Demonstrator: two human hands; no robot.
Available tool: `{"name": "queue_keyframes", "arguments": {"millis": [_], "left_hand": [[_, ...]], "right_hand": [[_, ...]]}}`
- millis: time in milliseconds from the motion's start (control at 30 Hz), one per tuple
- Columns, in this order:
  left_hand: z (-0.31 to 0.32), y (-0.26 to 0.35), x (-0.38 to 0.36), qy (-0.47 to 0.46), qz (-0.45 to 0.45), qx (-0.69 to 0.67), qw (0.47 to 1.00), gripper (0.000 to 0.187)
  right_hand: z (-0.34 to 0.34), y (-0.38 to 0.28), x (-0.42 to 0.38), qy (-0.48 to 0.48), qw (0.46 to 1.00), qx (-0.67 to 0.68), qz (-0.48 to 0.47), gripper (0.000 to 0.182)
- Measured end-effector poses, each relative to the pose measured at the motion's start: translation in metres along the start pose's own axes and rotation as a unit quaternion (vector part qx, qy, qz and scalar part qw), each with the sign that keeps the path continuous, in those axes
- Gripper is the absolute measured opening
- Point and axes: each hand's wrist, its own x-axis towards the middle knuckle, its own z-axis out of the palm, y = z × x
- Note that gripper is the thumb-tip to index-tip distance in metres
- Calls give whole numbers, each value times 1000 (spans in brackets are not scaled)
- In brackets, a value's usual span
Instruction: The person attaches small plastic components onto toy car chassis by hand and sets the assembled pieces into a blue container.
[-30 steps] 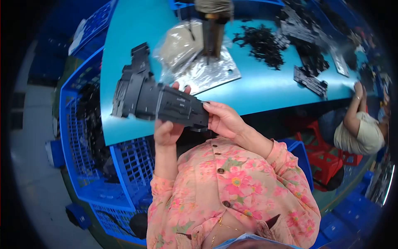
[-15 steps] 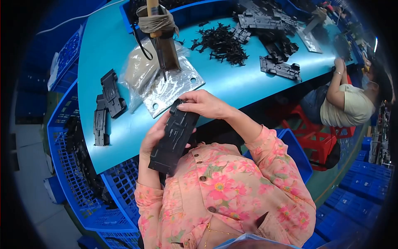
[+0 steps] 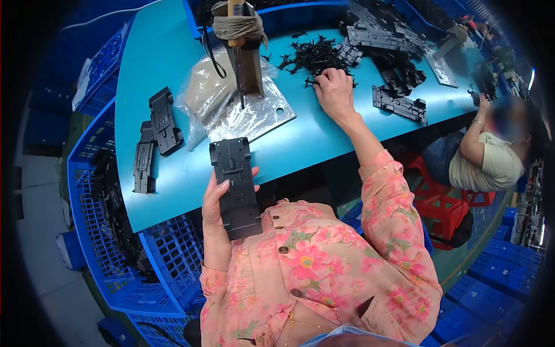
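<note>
My left hand grips a flat black plastic chassis-like part by its sides, thumb on the face and fingertips showing at the far edge. The part is tilted up in front of my body, by the table edge. My right hand is stretched out to a pile of small black plastic pieces. Its fingers are bent together at the near edge of the pile, around a small black plastic piece that is partly hidden.
A metal plate carries an upright bracket with a cloth-wrapped wooden handle. Plastic bags lie beside it. More chassis parts rest left and right on the turquoise table. Blue crates stand left; a co-worker sits right.
My right hand has left the chassis part and moved out to the pile of small pieces. My left hand keeps the chassis part, now turned more upright. The view has shifted slightly.
</note>
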Motion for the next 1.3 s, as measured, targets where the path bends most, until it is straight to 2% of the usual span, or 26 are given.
{"name": "queue_keyframes", "arguments": {"millis": [133,267,367,467,567,600,700,767,833,900,1000,1167,1200,1300], "left_hand": [[-2,-1,1,5,-7,8,1000,58],[-5,-3,1,13,-8,-1,1000,57],[-6,-3,0,17,-10,-4,1000,57],[-9,-2,1,12,-11,-9,1000,58],[-12,-4,4,2,-18,-16,1000,55],[-12,-5,6,0,-18,-14,1000,53],[-9,-7,8,-1,-55,-72,996,50],[-15,-3,5,-16,-94,-130,987,56],[-9,-2,3,4,-71,-116,991,57],[-15,-1,1,4,-77,-102,992,59],[-16,-1,2,-10,-85,-105,991,54],[2,-8,8,-4,-51,-43,998,43],[8,-9,9,-9,-44,-21,999,43],[18,-12,11,-20,-39,14,999,45]], "right_hand": [[-2,-4,-8,39,998,21,-33,15],[-17,-12,-21,15,997,52,-64,19],[-22,-7,-35,1,985,135,-108,22],[-32,0,-44,43,989,141,-12,23],[-42,-10,-43,-13,982,177,59,20],[-44,-19,-40,-28,977,206,57,17],[-35,-33,-37,-54,986,157,11,13],[-29,-30,-36,-67,985,160,8,11],[-28,-26,-37,-89,980,178,8,11],[-32,-29,-38,-52,979,199,0,11],[-41,-44,-44,-93,953,260,122,14],[-77,-108,-41,-105,900,416,69,17],[-79,-120,-40,-83,906,414,19,18],[-77,-142,-38,-52,910,411,-29,20]]}}
